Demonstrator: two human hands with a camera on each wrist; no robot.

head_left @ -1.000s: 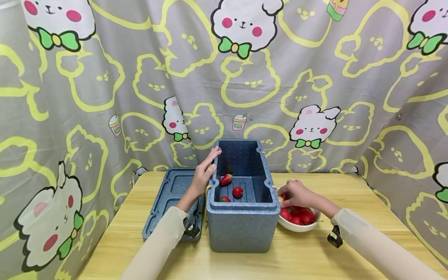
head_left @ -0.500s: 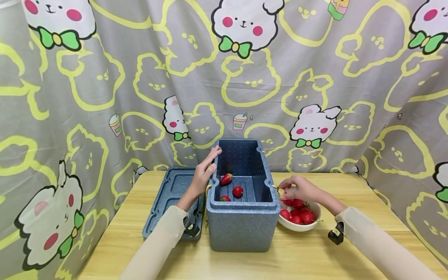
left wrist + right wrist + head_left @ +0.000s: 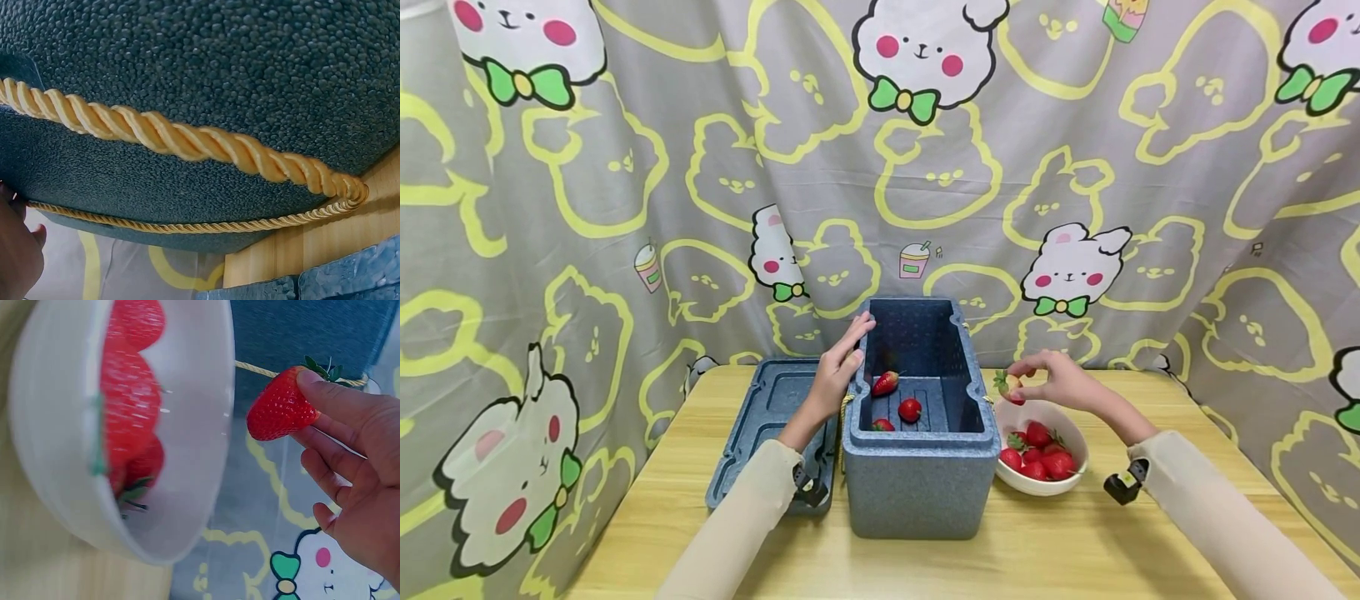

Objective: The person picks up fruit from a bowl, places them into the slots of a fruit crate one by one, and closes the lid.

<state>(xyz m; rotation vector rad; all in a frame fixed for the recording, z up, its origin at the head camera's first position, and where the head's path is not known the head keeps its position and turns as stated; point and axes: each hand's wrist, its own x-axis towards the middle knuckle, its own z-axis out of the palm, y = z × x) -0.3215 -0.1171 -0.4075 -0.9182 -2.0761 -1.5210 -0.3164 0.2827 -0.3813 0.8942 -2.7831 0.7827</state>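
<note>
A strawberry (image 3: 282, 405) with green leaves is pinched between the thumb and fingers of my right hand (image 3: 1058, 382), above the far rim of a white bowl (image 3: 1081, 442). More strawberries (image 3: 1037, 460) fill the bottom of that bowl. To its left stands a tall blue-grey foam box (image 3: 922, 496) without its lid on. Inside the box lie a few strawberries, one (image 3: 909, 410) near the middle of the floor. My left hand (image 3: 837, 371) rests on the box's left rim with its fingers stretched forward; the left wrist view catches only part of it at the edge.
The blue-grey lid (image 3: 767, 417) lies on the wooden table (image 3: 655, 533), left of the box. A twisted yellow rope (image 3: 187, 140) hangs along the box's side. Behind the table hangs a patterned curtain (image 3: 925, 200).
My right hand has risen out of the bowl with the strawberry, moving up and away from the other fruit. The left hand stays in place on the box.
</note>
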